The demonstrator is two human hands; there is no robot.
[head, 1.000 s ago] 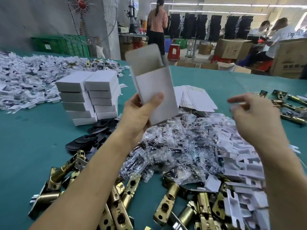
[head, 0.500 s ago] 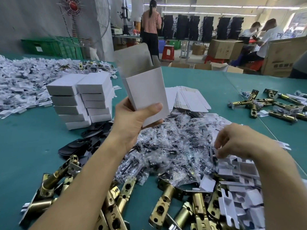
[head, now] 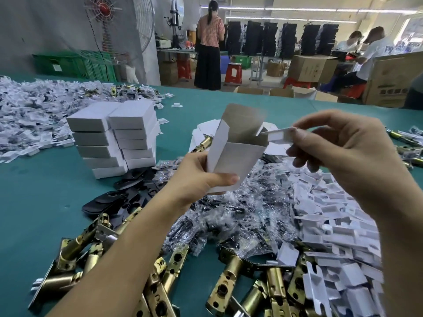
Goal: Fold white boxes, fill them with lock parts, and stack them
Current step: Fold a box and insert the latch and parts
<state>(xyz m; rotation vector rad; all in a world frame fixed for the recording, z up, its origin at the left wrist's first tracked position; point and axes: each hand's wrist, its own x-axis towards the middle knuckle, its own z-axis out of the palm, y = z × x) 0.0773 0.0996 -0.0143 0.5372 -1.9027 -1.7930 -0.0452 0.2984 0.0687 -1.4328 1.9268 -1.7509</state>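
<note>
White box [head: 231, 161] upright in left hand [head: 196, 177] grip; right hand [head: 338, 152] pinches insert [head: 278, 135] at rim.

Wall fan [head: 104, 30], green crates [head: 75, 66], red stool [head: 233, 73]

Bright, even light from ceiling tubes [head: 320, 10]; soft shadows on the table [head: 34, 202]. Wide-angle bending at edges. Right hand [head: 348, 156] slightly blurred, probably motion. Far window [head: 412, 26] blown out.

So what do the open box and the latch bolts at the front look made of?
Open box: thin paperboard, matte white outside, grey-brown inside, sharply creased. Latch bolts: metal, probably brass-plated, given the shiny yellow glints and punched holes. The alloy underneath can't be told.
</note>
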